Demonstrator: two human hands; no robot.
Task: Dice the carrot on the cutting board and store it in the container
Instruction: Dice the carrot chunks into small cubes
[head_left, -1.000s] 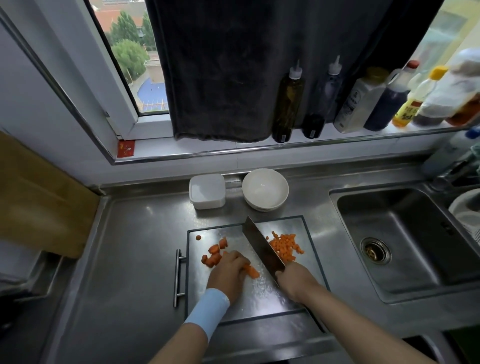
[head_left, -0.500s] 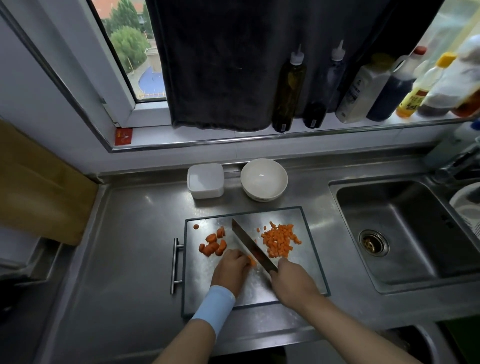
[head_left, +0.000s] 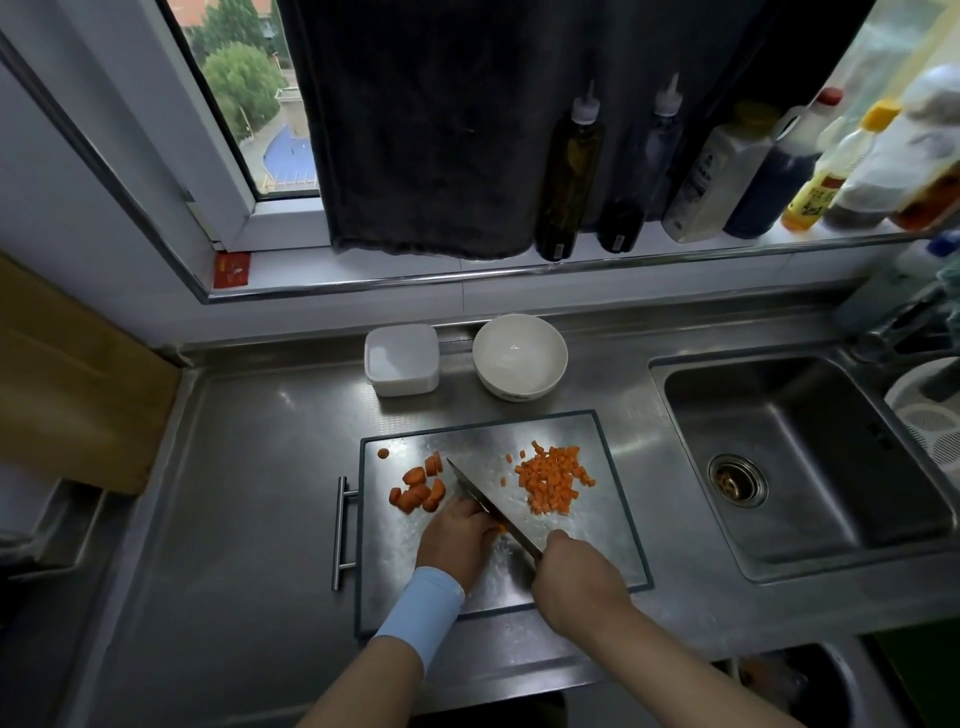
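Note:
A steel cutting board (head_left: 608, 551) lies on the counter. On its right part sits a pile of diced carrot (head_left: 553, 478). Thick carrot slices (head_left: 418, 488) lie on its left part, with one small piece (head_left: 383, 453) apart near the far left corner. My right hand (head_left: 574, 577) grips the handle of a cleaver (head_left: 491, 506), whose blade points up-left and rests edge-down beside my left hand (head_left: 457, 535). That hand, fingers curled, holds down a carrot piece (head_left: 502, 528), mostly hidden under it. A lidded white container (head_left: 401, 358) stands behind the board.
A white bowl (head_left: 519, 356) stands right of the container. The sink (head_left: 810, 467) lies to the right, with a white strainer (head_left: 930, 410) at its far edge. Several bottles (head_left: 571, 171) line the window sill. The board's bar handle (head_left: 338, 532) sticks out left.
The cleaver blade has tipped from broad-side up to edge-down against my left hand's fingers. The orange piece showing beside that hand has shrunk to a sliver. The view shifted down.

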